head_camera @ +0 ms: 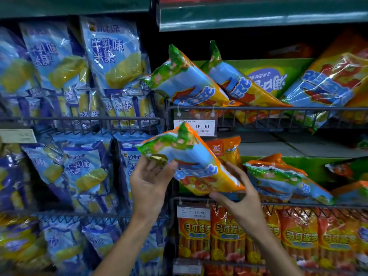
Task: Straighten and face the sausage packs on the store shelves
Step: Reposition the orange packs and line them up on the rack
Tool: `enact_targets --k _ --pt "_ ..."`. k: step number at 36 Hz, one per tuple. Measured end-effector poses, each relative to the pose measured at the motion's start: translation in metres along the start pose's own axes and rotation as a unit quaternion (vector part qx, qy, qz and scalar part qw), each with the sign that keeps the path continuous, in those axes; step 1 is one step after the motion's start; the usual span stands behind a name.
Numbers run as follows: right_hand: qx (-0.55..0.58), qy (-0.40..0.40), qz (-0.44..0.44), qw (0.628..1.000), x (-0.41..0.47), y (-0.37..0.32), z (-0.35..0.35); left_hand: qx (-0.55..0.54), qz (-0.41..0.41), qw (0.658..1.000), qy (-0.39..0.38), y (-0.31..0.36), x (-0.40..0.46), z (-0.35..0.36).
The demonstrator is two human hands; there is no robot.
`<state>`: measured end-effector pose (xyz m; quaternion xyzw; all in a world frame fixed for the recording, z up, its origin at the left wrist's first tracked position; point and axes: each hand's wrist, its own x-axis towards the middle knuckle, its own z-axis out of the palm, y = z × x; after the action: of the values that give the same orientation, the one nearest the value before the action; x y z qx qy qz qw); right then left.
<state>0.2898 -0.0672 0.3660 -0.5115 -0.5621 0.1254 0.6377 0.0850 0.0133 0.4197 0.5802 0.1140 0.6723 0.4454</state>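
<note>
Now | sausage pack [196, 172] tilted, top at 11 o'clock | left hand [151, 176] pinches top corner | right hand [238, 194] cradles bottom edge, fingers curled | light, floppy, slick film; probably best gripped at sealed ends.

wire shelves [258, 109] with sausage packs [249, 86]

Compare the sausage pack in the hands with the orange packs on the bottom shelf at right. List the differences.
1. The held pack is tilted, its green end up-left; the bottom-shelf packs stand upright in a row.
2. The held pack is off the shelf, gripped by the left hand and right hand; the bottom-shelf packs sit behind the wire rail.
3. The held pack shows blue, green and orange; the bottom-shelf packs are mostly orange-red.

Both are glossy plastic.
</note>
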Motion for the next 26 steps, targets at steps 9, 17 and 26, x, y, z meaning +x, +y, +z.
enact_targets --k 9,17,26 --pt "0.130 0.056 0.030 0.989 -0.001 -0.003 0.009 -0.165 -0.132 0.975 0.064 -0.007 -0.007 0.014" --pt "0.281 0.108 0.087 0.950 0.001 -0.011 0.034 -0.240 -0.211 0.937 0.140 -0.010 -0.018 0.039" --pt "0.394 0.115 0.103 0.906 0.010 -0.012 0.044 -0.306 -0.248 0.908 0.143 -0.028 -0.024 0.045"
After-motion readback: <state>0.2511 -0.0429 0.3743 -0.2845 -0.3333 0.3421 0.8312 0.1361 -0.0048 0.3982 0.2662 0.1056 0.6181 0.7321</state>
